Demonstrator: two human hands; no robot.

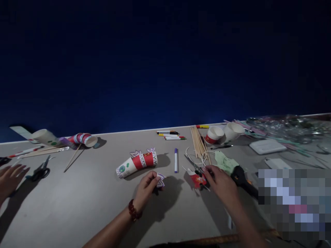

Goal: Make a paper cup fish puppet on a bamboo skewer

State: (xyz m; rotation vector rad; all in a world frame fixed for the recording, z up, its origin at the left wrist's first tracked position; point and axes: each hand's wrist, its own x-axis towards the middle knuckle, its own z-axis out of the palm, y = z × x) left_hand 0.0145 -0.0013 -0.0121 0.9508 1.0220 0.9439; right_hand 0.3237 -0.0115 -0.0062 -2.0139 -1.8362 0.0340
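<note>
My left hand [147, 190] pinches a small white paper cutout [160, 180] with a purple zigzag outline, just above the table. My right hand [220, 181] has its thumb and fingers at the handles of a pair of scissors [196, 166], whose blades point away to the left. Beneath the scissors lies a red paper scrap [198, 179] with a yellow pattern. Beyond my left hand rests a paper-cup dragon [137, 164], with red bands, a drawn green-blue eye and purple-edged cutouts along its top. A purple-capped marker [176, 160] lies between my hands.
Wooden sticks [198, 143], paper cups [233, 132], several markers [171, 137] and green paper [225, 162] lie farther back. Another person's hand [11, 181] is at the far left, near other scissors [40, 172] and a second cup figure [84, 139]. Plastic wrapping [289, 125] covers the back right.
</note>
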